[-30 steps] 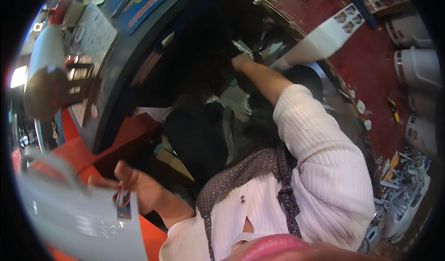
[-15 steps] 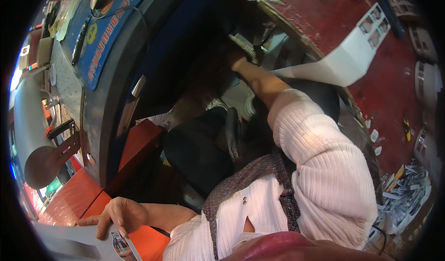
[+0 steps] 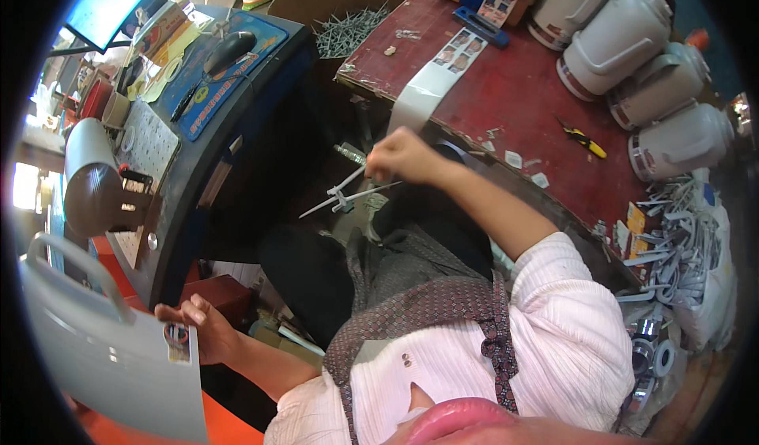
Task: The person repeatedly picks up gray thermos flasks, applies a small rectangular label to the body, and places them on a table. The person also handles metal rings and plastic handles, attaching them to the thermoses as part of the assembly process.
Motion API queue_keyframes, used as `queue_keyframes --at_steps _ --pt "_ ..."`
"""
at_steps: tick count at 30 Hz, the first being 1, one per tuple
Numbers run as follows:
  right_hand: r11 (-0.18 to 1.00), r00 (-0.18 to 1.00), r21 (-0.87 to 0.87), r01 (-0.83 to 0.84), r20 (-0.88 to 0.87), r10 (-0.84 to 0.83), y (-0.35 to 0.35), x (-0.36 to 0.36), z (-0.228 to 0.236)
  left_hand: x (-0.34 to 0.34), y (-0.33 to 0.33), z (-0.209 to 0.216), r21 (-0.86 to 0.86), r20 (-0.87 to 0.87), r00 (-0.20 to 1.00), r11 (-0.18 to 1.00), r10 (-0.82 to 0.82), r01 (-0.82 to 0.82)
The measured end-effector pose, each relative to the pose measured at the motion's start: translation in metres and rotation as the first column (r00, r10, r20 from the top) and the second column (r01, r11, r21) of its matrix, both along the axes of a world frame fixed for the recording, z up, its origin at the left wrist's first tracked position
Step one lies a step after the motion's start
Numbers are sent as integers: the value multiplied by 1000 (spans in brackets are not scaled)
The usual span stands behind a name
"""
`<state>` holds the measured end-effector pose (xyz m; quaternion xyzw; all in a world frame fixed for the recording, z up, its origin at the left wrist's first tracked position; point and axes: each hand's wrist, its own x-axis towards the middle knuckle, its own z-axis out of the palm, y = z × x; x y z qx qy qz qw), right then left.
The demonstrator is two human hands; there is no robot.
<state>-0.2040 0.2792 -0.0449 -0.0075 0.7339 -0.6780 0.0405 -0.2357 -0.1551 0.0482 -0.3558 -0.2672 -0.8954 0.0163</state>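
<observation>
One pale, thin branched plastic piece [image 3: 341,197] hangs in the space between the desk and the red table, above the person's knees; its prongs point toward lower left and right. Right hand [image 3: 405,160]: fingers together, clamped on the piece's upper end. A ribbed silvery object [image 3: 350,154] shows just beside that hand; its kind cannot be told. Left hand [image 3: 212,340]: at the edge of a grey handled container [image 3: 111,358], fingers beside its small picture label [image 3: 177,342]; whether they grip cannot be told. Container lies at lower left, over an orange surface [image 3: 229,423]. Right of the piece, a strip of picture labels [image 3: 431,89] droops over the edge of the red table [image 3: 514,97], which also bears a yellow-and-black hand tool [image 3: 585,141] and several pale jugs [image 3: 613,41]. A bag of grey plastic parts [image 3: 688,247] is near the table's lower corner. Left: dark desk [image 3: 207,148], blue mat [image 3: 204,101], black mouse [image 3: 229,53].
</observation>
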Motion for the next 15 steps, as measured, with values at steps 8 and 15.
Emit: queue_keyframes --at_steps 8,15 --pt "951 904 -125 282 -296 -307 21 -22 135 32 -1 -12 -311 23 921 879 389 -363" --pt "923 633 377 -79 -696 339 -129 90 139 70 48 -68 -415 50 902 830 429 -372"
